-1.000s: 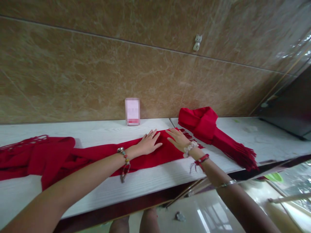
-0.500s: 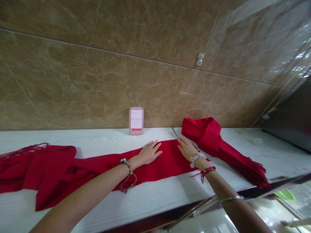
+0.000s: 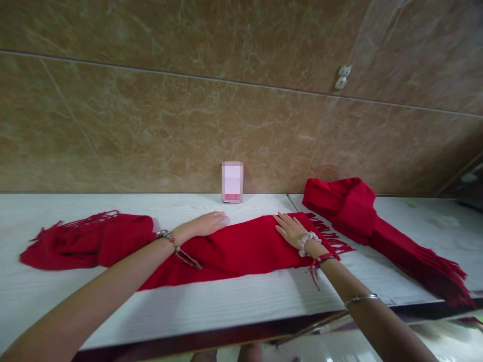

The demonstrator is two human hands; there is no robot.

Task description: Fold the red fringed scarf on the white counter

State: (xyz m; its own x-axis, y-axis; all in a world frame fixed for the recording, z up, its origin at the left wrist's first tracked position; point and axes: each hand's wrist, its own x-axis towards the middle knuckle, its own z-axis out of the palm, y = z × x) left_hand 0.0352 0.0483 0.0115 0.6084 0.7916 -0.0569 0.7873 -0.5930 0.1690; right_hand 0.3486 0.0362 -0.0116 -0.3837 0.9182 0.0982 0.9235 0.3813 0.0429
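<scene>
In my head view, a red scarf (image 3: 245, 249) lies lengthwise along the worktop (image 3: 226, 301), bunched at its left end, fringe spread at the right. My hands are apart: the right hand (image 3: 292, 234) rests flat on it near the fringe, fingers extended; the left hand (image 3: 206, 223), fingers straight, is at its far edge. Right of it lies a knotted scarf (image 3: 350, 211); a phone (image 3: 232, 182) stands by the wall (image 3: 151, 141).

Wall: glossy brown marble-patterned tile wall (image 3: 151, 136), pale straight seams (image 3: 206, 78), small white cat-shaped fitting (image 3: 342, 77) at upper right | Furniture: long white wood-grained tabletop (image 3: 226, 301) against the wall, dark reddish-brown front edge (image 3: 196, 338) | Floor: pale shiny floor (image 3: 332, 347), lower right | Light: faint pale reflection (image 3: 373, 30) streaking upper-right tiles
</scene>
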